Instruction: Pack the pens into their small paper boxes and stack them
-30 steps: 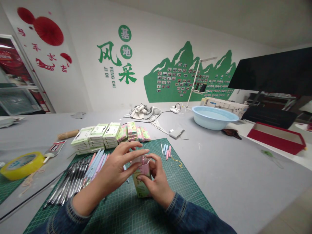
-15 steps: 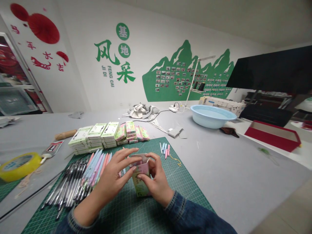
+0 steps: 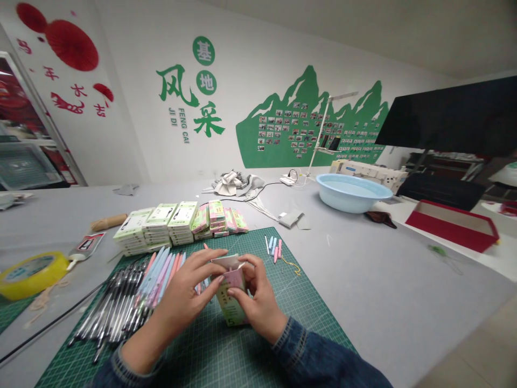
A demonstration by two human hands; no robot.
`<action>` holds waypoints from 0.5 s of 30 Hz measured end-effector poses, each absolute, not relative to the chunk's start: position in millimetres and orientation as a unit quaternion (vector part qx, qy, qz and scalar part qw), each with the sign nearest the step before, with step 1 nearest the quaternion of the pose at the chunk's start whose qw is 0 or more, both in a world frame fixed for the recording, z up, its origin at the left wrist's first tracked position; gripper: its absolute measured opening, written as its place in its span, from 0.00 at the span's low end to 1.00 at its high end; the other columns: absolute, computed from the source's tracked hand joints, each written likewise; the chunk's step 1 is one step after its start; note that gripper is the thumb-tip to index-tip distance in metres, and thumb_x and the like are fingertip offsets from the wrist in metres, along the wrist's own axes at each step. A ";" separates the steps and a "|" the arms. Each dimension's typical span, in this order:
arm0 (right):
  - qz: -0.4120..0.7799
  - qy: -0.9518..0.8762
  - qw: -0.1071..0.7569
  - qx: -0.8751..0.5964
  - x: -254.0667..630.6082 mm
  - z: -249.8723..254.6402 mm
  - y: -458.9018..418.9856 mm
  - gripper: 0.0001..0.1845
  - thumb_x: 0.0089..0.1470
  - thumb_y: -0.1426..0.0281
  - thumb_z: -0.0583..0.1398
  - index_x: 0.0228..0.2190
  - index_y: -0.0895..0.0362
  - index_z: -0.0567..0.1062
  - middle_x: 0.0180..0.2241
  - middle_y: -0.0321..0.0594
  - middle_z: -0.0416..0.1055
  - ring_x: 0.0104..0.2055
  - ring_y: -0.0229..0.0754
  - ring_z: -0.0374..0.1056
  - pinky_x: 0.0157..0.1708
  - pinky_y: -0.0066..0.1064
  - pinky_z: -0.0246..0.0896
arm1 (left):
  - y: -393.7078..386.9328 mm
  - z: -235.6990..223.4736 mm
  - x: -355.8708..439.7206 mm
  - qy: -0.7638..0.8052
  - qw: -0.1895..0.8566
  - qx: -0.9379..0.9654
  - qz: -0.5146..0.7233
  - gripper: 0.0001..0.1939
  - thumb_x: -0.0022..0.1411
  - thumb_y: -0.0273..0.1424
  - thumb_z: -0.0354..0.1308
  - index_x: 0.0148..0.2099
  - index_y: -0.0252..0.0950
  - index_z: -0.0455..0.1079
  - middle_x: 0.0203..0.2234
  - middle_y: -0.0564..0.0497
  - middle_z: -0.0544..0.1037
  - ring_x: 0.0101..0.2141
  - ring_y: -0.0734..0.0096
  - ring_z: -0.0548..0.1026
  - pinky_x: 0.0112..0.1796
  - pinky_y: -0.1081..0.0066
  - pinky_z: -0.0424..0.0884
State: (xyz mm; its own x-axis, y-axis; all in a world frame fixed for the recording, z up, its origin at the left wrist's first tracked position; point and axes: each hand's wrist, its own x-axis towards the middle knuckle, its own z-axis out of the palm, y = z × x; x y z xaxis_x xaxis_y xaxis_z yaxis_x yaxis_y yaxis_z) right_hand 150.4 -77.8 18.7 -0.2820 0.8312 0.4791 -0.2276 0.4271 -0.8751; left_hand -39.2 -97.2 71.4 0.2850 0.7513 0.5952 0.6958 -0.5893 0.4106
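A small pink and green carton [image 3: 232, 302] stands upright, slightly tilted, on the green cutting mat [image 3: 266, 355]. My right hand [image 3: 260, 299] grips its right side, thumb on the front face and fingers behind. At the carton's top left, my left hand [image 3: 189, 288] has its fingers bent around the raised top flap, the thumb near the front edge. The carton's top is open, and its inside is mostly hidden by my fingers. Left of my left hand lie several clear pens with black caps [image 3: 113, 304] and several pastel-coloured pens [image 3: 161, 275].
Stacked white-green boxes [image 3: 181, 221] and pink-green cartons [image 3: 217, 213] stand behind the mat. Small pastel pens [image 3: 275, 248] lie at the mat's right. Yellow tape [image 3: 34, 275] and a glue tube [image 3: 86, 245] lie left. A blue basin [image 3: 353, 194] and sewing machine [image 3: 371, 173] stand back right.
The carton's top has tilted slightly to the left, and its flap shows more between my fingers. Both hands stay in nearly the same place.
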 end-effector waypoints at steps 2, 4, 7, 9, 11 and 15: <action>0.481 -0.640 0.553 -0.232 150.7 19.5 -78.3 0.30 0.54 0.77 0.63 0.55 0.47 0.61 0.35 0.33 0.71 0.36 0.40 0.68 0.36 0.30 0.61 | -97.3 70.4 -39.2 0.452 0.041 0.795 0.402 0.10 0.66 0.32 0.58 0.47 0.45 0.77 0.55 0.49 0.76 0.58 0.58 0.71 0.58 0.56 0.68; 0.490 -0.635 0.552 -0.229 151.4 19.7 -78.5 0.31 0.55 0.77 0.62 0.56 0.47 0.60 0.36 0.34 0.72 0.37 0.40 0.69 0.37 0.30 0.61 | -97.9 69.0 -39.2 0.453 0.050 0.781 0.426 0.14 0.66 0.32 0.58 0.53 0.46 0.74 0.56 0.48 0.76 0.58 0.60 0.71 0.57 0.57 0.69; 0.498 -0.627 0.553 -0.229 151.5 18.1 -78.7 0.33 0.54 0.77 0.62 0.58 0.47 0.59 0.39 0.35 0.73 0.40 0.42 0.71 0.40 0.32 0.63 | -99.4 67.3 -38.9 0.457 0.057 0.777 0.430 0.11 0.65 0.33 0.59 0.49 0.46 0.75 0.56 0.49 0.76 0.57 0.58 0.72 0.58 0.56 0.68; 0.498 -0.625 0.556 -0.229 150.8 15.9 -78.9 0.35 0.54 0.77 0.63 0.58 0.47 0.58 0.41 0.37 0.73 0.43 0.43 0.72 0.43 0.34 0.64 | -100.5 66.1 -38.0 0.459 0.070 0.778 0.424 0.08 0.64 0.33 0.60 0.44 0.46 0.77 0.55 0.50 0.76 0.57 0.57 0.72 0.59 0.53 0.67; 0.495 -0.621 0.561 -0.234 149.9 13.9 -79.3 0.35 0.54 0.77 0.63 0.59 0.47 0.57 0.44 0.38 0.74 0.45 0.43 0.73 0.44 0.34 0.65 | -101.1 63.8 -36.5 0.464 0.114 0.758 0.445 0.11 0.64 0.33 0.60 0.49 0.47 0.76 0.55 0.50 0.76 0.56 0.58 0.73 0.59 0.53 0.67; 0.486 -0.604 0.580 -0.249 149.8 13.5 -79.7 0.34 0.54 0.77 0.63 0.57 0.48 0.57 0.44 0.39 0.75 0.45 0.44 0.74 0.44 0.34 0.66 | -99.8 54.0 -34.0 0.462 0.269 0.650 0.540 0.17 0.64 0.36 0.61 0.55 0.44 0.70 0.55 0.47 0.76 0.50 0.61 0.77 0.51 0.59 0.76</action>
